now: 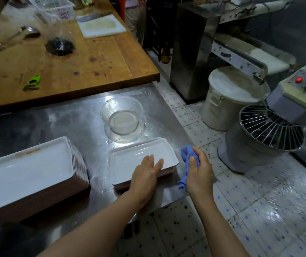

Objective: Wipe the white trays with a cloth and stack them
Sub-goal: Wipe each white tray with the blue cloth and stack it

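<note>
While the left hand [145, 175] lies flat, fingers [158, 162] released, on the near edge of a white tray [130, 160] topping a short pile on the steel surface [59, 123], the right hand [198, 170] hovers just beside it, fingers clenched on a blue cloth [186, 156]. A taller tray stack [28, 171] stands to the left; a glass bowl [121, 117] sits just behind the short pile.

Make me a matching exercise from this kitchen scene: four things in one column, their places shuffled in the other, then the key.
Things
1. blue cloth
2. glass bowl
3. green peeler
4. tall tray stack

Places
A. on the wooden table
B. at the left of the steel counter
C. bunched in the right hand
D. on the counter, beyond the tray under the left hand

Pairs: 1-C, 2-D, 3-A, 4-B
</note>
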The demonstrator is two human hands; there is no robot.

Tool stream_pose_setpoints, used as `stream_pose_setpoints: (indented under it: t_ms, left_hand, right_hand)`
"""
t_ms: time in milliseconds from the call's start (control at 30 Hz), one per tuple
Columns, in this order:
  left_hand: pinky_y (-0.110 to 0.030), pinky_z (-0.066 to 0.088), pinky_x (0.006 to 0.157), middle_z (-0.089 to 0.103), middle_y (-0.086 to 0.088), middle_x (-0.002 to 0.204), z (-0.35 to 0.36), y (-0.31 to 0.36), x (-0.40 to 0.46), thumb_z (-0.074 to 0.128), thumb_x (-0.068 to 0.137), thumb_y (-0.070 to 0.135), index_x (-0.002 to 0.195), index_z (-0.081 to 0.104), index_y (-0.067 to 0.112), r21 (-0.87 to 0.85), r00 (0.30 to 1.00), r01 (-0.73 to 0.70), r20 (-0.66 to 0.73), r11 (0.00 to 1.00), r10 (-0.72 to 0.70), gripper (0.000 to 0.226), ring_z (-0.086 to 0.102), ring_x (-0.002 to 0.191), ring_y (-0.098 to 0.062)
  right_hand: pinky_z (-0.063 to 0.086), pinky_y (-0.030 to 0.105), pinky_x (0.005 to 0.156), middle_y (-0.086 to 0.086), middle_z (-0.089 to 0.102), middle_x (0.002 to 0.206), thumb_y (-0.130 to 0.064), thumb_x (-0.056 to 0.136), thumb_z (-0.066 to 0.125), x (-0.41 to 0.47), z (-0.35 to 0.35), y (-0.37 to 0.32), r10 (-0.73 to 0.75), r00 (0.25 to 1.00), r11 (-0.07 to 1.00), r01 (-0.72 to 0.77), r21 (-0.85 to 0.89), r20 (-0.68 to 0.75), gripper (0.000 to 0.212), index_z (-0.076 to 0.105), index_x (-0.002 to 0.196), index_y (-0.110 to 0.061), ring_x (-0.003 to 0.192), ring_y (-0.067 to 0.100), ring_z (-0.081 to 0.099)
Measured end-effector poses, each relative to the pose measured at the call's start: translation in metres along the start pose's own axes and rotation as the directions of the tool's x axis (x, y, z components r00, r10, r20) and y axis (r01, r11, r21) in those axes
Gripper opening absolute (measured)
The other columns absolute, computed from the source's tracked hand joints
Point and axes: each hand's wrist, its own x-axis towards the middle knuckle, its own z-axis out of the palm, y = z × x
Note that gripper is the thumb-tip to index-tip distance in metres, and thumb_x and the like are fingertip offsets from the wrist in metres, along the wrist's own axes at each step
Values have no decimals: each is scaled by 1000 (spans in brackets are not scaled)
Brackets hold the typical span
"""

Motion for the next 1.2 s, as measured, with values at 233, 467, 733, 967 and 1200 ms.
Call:
stream_pose_setpoints:
  t_ms: [233,467,733,967,1200]
  left_hand:
    - [-41,10,117,-1,-10,158,20,-2,0,27,101,15,151,9,23,-76,996,52,80,996,-45,54,-3,146,-26]
    - [-41,-2,116,-15,-8,158,27,-11,-4,32,99,15,151,2,22,-144,989,87,132,986,-68,60,-16,145,-24]
    - [-49,-4,115,-26,-4,155,3,-22,-11,43,94,49,148,-16,23,-101,968,151,218,983,-126,84,-24,142,-24]
    - [-46,-1,116,-9,1,159,-64,-56,-55,49,93,39,150,-3,22,-248,937,318,-64,915,-343,80,-10,145,-20]
    - [-41,20,110,17,-1,154,-113,-137,-119,57,88,37,146,19,19,-367,738,488,-310,792,-599,71,15,134,-25]
  right_hand:
    - [46,26,84,-14,55,105,-19,99,42,2,2,0,26,1000,1000,-26,17,12,28,56,123,-22,98,9,55]
    - [49,35,92,-9,57,111,-15,99,42,0,10,-6,10,999,1000,-10,15,34,28,56,122,-20,106,13,57]
    - [47,14,66,-18,58,95,-21,99,42,-12,29,-19,-7,997,1000,5,25,78,22,53,109,-36,85,2,60]
    - [56,35,55,-8,62,90,-23,99,39,-40,68,-55,-41,981,998,33,46,189,22,52,110,-37,58,15,62]
    - [45,20,36,0,62,84,-19,100,40,-84,122,-99,-117,932,990,80,119,343,22,53,108,-33,35,12,54]
